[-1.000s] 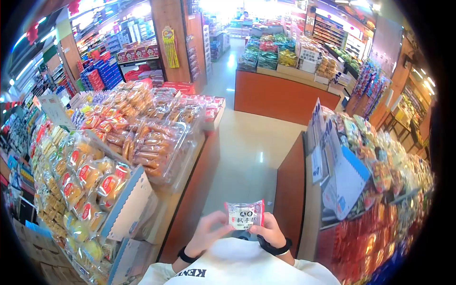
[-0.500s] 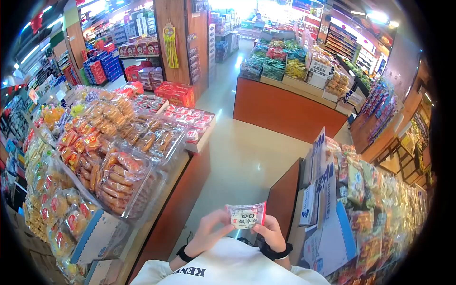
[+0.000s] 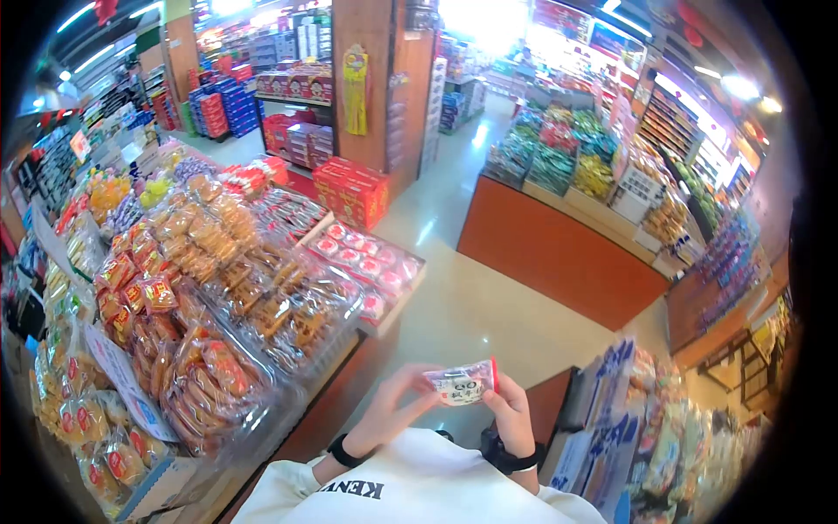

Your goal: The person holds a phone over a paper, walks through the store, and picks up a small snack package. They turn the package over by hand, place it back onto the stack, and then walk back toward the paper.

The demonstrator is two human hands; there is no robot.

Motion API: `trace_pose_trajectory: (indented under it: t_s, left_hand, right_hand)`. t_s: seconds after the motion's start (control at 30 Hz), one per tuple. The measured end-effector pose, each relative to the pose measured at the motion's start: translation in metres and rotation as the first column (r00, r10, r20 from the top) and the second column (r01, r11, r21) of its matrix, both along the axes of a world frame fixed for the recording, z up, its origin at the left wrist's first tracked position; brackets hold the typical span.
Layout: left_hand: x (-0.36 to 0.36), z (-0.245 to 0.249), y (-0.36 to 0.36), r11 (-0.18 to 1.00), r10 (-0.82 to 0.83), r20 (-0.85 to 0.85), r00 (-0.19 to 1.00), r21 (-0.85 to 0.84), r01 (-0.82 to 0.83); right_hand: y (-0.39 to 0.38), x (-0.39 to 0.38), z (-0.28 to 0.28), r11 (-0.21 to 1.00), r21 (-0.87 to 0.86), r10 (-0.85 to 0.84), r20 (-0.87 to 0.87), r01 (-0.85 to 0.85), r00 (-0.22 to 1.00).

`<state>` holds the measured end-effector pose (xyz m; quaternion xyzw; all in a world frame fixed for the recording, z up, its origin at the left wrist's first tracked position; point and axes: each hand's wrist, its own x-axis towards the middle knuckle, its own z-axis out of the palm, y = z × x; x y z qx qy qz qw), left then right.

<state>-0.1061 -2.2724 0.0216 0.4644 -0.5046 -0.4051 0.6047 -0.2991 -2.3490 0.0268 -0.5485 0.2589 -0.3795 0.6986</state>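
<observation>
A small wrapped snack packet [image 3: 463, 385] with a pale label, dark printed characters and red ends is held up in front of my chest. My right hand [image 3: 513, 414] grips its right end between thumb and fingers. At the other end, my left hand [image 3: 394, 405] pinches the packet's left side, its fingertips slightly blurred. The packet is tilted, its right end higher than its left. Both wrists wear black bands. What lies behind the packet is hidden.
On my left stands a display stand [image 3: 325, 389] heaped with bagged snacks, with a tray of red-and-white packets [image 3: 371, 262] at its corner. Another shelf of bagged goods [image 3: 663, 419] is close on my right. Ahead, a brown-fronted counter [image 3: 550, 253] borders the tiled aisle [image 3: 454, 306].
The view has turned left, so the surroundings shift rightward in it. The packet has tilted and rolled slightly in my hands, its right end now raised. Both hands still hold it.
</observation>
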Motion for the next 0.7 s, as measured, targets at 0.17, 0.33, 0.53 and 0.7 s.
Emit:
trace_pose_trajectory:
  t_s: [0.17, 0.33, 0.53, 0.7]
  left_hand:
    - [0.053, -0.008, -0.051, 0.996, 0.071, -0.194, 0.979, 0.072, -0.058]
    - [0.083, -0.007, -0.077, 0.958, 0.275, -0.264, 0.924, 0.149, -0.243]
    - [0.110, -0.034, -0.126, 0.842, 0.538, -0.288, 0.792, 0.212, -0.495]
    - [0.127, -0.028, -0.189, 0.647, 0.761, -0.266, 0.591, 0.245, -0.722]
  right_hand:
    - [-0.067, 0.072, 0.016, 0.997, -0.059, 0.047, -0.012, -0.047, 0.999]
    - [-0.129, 0.126, -0.005, 0.979, -0.028, 0.202, -0.024, -0.203, 0.979]
    - [-0.200, 0.202, -0.003, 0.882, -0.055, 0.468, -0.001, -0.468, 0.884]
    - [-0.287, 0.257, -0.011, 0.645, -0.123, 0.716, -0.249, -0.755, 0.652]
